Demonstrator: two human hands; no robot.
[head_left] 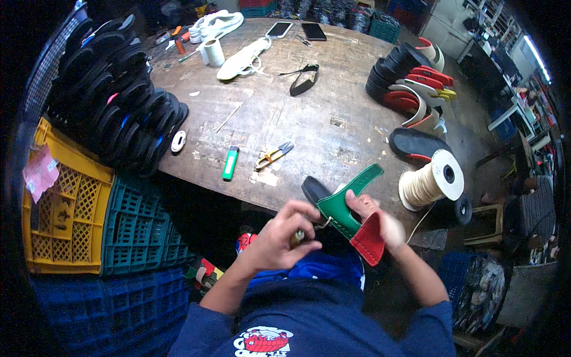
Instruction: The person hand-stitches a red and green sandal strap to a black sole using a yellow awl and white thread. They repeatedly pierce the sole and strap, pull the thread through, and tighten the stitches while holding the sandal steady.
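Observation:
My right hand grips a green leather strap with a red end piece, held against a black sandal sole over the table's near edge. My left hand pinches a small tool with a yellowish handle whose metal tip meets the strap's lower edge. A spool of cream thread lies on its side just right of my right hand, and a strand runs from it down toward my hands.
On the round wooden table lie a green lighter, yellow-handled snips, a black strap, two phones, a white roll. Black soles stack at left, finished sandals at right. Yellow and teal crates stand at lower left.

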